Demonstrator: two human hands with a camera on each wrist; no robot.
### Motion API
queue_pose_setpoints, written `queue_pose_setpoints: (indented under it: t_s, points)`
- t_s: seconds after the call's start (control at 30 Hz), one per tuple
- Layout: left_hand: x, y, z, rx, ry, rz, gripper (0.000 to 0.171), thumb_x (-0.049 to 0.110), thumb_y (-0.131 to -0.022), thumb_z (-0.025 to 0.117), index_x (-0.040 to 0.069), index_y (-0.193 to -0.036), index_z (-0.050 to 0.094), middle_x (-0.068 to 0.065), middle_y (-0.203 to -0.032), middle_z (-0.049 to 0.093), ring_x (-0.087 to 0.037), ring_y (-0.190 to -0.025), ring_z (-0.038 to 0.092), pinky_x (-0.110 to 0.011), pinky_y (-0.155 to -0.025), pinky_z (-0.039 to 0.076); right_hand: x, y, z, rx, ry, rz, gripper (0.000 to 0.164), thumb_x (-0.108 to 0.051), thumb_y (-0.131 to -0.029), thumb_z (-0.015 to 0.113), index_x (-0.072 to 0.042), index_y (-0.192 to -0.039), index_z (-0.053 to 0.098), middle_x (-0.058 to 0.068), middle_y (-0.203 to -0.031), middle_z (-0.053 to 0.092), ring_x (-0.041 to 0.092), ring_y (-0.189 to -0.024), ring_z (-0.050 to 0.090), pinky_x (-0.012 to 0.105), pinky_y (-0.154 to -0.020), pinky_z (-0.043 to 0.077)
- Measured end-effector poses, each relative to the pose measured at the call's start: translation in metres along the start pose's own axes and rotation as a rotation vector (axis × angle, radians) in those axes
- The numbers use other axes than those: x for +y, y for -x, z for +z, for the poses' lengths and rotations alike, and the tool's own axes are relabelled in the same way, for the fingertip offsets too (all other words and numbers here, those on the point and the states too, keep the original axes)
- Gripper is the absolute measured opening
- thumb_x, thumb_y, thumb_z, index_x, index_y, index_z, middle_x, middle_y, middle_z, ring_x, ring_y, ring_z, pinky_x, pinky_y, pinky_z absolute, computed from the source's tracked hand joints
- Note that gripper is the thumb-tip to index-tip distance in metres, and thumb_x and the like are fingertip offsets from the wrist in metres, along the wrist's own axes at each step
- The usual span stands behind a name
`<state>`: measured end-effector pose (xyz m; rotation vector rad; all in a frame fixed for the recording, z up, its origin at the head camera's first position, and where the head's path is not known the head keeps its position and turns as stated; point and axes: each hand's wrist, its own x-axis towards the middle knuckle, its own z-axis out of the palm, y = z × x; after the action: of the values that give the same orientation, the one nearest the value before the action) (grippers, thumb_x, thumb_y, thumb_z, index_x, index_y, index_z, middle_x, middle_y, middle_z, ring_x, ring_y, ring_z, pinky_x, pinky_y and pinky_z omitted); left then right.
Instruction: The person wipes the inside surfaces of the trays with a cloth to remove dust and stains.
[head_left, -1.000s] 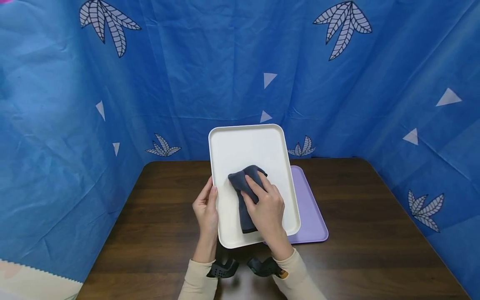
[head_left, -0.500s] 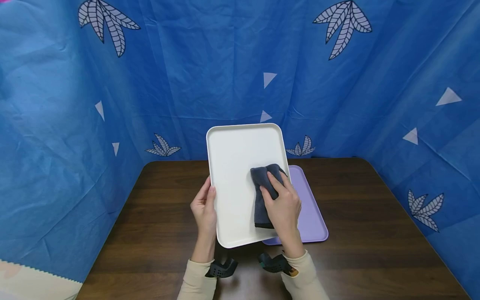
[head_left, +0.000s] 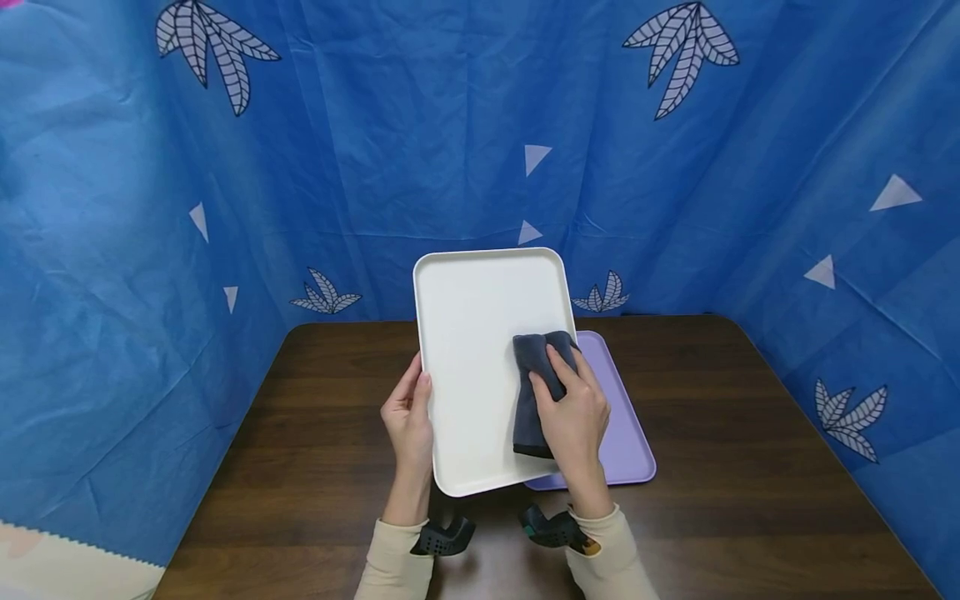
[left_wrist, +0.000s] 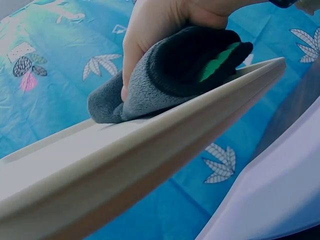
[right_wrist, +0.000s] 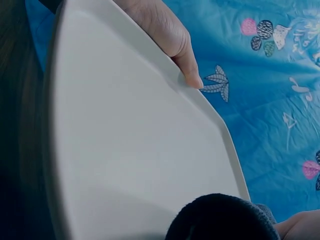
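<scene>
A white rectangular tray with a low rim is held up and tilted, raised off the table. My left hand grips its left edge, thumb at the rim and fingers behind. In my right hand is a folded dark grey cloth, pressed to the tray's inner face near the right rim. The left wrist view shows the folded cloth lying against the tray surface, a green patch inside its fold. In the right wrist view, the left thumb lies along the tray's rim.
Behind and below the white tray, a purple tray lies on the dark wooden table, partly hidden. Blue patterned curtains enclose the table at the back and sides. Each wrist wears a black camera mount.
My right hand has slid the cloth from the middle of the tray to its right side, with a slight further shift lately. The left hand and tray have hardly moved.
</scene>
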<state>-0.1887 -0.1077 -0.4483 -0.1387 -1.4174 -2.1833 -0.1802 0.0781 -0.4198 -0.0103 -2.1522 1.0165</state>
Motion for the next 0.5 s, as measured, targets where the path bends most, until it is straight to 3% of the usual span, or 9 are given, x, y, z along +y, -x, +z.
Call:
queue_pose_setpoints:
  t_s: [0.5]
  points:
    - [0.001,0.002,0.002,-0.018,-0.023,-0.003,0.039,0.010,-0.098,0.057,-0.007,-0.134,0.054,-0.001,-0.123,0.069,-0.009,-0.100,0.070,-0.025,-0.081,0.057,-0.008,0.014,0.010,0.037,-0.034,0.008,0.047,-0.017,-0.078,0.082,-0.009,-0.123,0.069,0.023,-0.132,0.060,0.044,-0.118,0.059,0.061,-0.091,0.050]
